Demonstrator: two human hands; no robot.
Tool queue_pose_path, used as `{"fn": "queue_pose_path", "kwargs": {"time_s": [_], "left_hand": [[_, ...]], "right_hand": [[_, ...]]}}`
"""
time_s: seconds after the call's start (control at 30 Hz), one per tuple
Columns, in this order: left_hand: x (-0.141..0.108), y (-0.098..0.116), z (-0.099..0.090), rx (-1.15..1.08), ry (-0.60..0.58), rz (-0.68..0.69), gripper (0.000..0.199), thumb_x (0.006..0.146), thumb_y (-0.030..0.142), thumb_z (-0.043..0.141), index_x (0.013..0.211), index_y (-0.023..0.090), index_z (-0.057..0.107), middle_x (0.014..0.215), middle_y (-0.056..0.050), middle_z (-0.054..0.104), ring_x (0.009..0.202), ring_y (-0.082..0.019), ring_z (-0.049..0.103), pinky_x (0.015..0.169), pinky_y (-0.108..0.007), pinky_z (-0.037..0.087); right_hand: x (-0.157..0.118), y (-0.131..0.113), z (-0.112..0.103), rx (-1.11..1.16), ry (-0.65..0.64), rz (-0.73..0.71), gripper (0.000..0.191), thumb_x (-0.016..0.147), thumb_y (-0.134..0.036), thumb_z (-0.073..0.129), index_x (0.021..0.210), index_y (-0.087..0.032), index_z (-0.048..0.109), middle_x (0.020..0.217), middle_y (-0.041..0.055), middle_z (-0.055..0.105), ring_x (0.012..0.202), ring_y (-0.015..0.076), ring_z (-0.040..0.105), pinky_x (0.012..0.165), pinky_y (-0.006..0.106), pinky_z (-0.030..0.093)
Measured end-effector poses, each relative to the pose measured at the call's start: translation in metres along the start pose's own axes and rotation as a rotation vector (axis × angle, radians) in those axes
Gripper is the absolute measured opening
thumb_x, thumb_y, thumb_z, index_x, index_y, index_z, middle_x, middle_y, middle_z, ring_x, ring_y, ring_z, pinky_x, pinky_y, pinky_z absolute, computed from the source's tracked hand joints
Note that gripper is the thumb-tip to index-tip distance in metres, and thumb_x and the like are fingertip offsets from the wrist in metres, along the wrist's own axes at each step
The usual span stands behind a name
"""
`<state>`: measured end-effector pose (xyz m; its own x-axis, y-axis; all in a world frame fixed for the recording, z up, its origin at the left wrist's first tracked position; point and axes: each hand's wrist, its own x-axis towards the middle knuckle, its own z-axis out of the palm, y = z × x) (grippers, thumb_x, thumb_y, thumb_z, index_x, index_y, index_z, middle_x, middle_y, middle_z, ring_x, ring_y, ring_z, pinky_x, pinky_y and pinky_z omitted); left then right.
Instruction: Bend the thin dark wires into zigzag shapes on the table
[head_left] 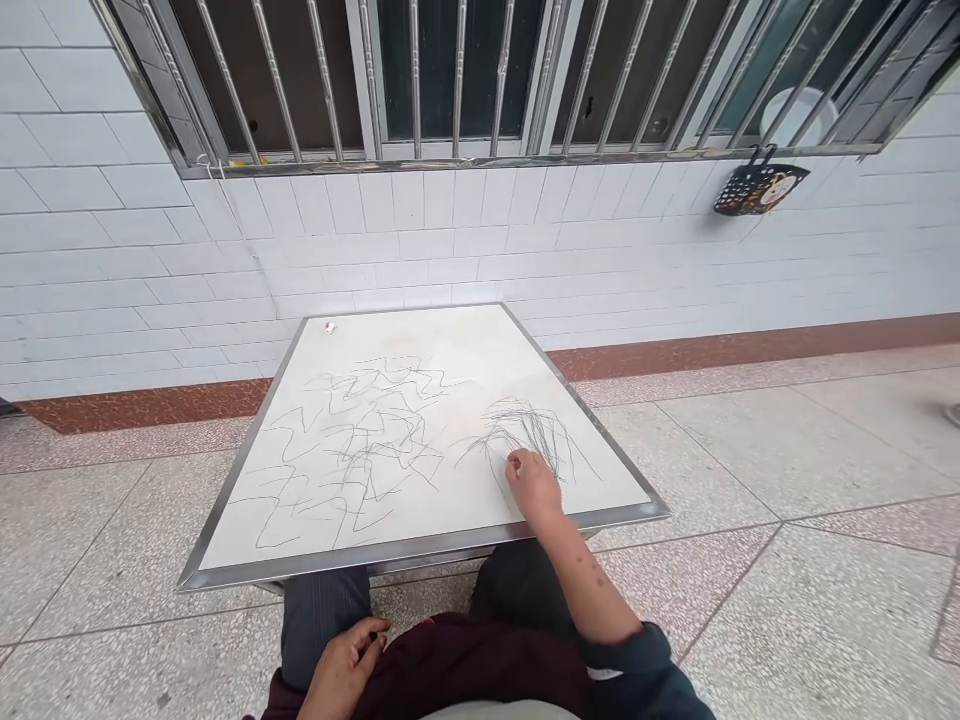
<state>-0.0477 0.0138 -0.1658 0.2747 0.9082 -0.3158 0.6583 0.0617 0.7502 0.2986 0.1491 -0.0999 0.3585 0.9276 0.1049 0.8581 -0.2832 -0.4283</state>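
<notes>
While my curled right hand [534, 485] covers some dark lines [536, 428] on the white tabletop [450, 335] before me, I can't tell whether it grips anything; my left hand [345, 660] lies loose and empty, fingers half unfurled, at my thigh [319, 610]. A tiled wall [427, 245] blocks the far edge; a patterned bag [757, 188] hangs from window bars [459, 80].

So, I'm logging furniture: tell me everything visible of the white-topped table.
The table has a flat, whitish, four-sided top framed by a grey, metal-looking rim. Its far edge is near the tiled wall. Thin dark lines, drawn or loose, I cannot tell, form a tangle on the left and a denser fan on the right. A small white-and-red scrap lies near the far left corner. The right hand is at the fan, apparently touching the top.
</notes>
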Motion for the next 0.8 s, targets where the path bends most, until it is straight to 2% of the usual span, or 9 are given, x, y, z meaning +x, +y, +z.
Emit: {"fn": "queue_pose_path", "kwargs": {"time_s": [0.13,0.33,0.4,0.53,0.63,0.8], "left_hand": [[-0.004,-0.008,-0.002,-0.041,0.0,0.014,0.036,0.086,0.042,0.044,0.109,0.025,0.065,0.107,-0.003,0.07,0.099,-0.018,0.064,0.088,-0.025,0.046],[-0.014,-0.016,-0.005,-0.03,0.066,0.062,0.035,0.088,0.04,0.044,0.113,0.026,0.064,0.107,-0.001,0.071,0.098,-0.017,0.065,0.086,-0.024,0.049],[-0.017,-0.019,-0.007,0.026,0.112,0.1,0.033,0.089,0.039,0.043,0.112,0.027,0.064,0.108,-0.001,0.07,0.099,-0.016,0.065,0.088,-0.024,0.049],[-0.023,-0.022,-0.013,0.2,0.281,0.241,0.028,0.088,0.035,0.047,0.107,0.027,0.066,0.107,-0.001,0.071,0.1,-0.018,0.065,0.093,-0.028,0.048],[-0.027,-0.015,-0.019,0.28,0.368,0.361,0.027,0.088,0.032,0.048,0.108,0.026,0.066,0.103,-0.003,0.071,0.097,-0.019,0.065,0.092,-0.031,0.05],[-0.039,0.0,-0.027,0.249,0.395,0.448,0.026,0.089,0.029,0.047,0.108,0.026,0.065,0.1,-0.004,0.07,0.094,-0.017,0.065,0.086,-0.026,0.052]], "right_hand": [[-0.01,-0.009,0.011,-0.049,-0.057,0.018,0.015,0.089,-0.031,0.049,0.094,-0.018,0.056,0.097,0.0063,0.061,0.092,0.0187,0.057,0.066,0.025,0.037],[-0.006,-0.02,0.014,-0.127,-0.099,0.068,0.018,0.091,-0.019,0.041,0.095,-0.012,0.058,0.096,0.013,0.061,0.092,0.0224,0.059,0.069,0.028,0.039],[-0.002,-0.021,0.013,-0.134,-0.123,0.074,0.018,0.09,-0.02,0.043,0.096,-0.011,0.058,0.098,0.0145,0.061,0.092,0.0242,0.059,0.069,0.029,0.039],[0.007,-0.022,0.015,-0.125,-0.176,0.092,0.017,0.087,-0.017,0.046,0.094,-0.009,0.059,0.097,0.0175,0.061,0.091,0.0255,0.06,0.069,0.03,0.039],[0.013,-0.023,0.014,-0.08,-0.189,0.102,0.013,0.083,-0.017,0.05,0.089,-0.011,0.059,0.093,0.0154,0.062,0.086,0.0241,0.061,0.066,0.029,0.038],[0.018,-0.019,-0.001,0.084,-0.116,0.121,0.016,0.085,-0.024,0.043,0.094,-0.017,0.054,0.085,0.0066,0.061,0.07,0.0173,0.057,0.057,0.026,0.035]]}}
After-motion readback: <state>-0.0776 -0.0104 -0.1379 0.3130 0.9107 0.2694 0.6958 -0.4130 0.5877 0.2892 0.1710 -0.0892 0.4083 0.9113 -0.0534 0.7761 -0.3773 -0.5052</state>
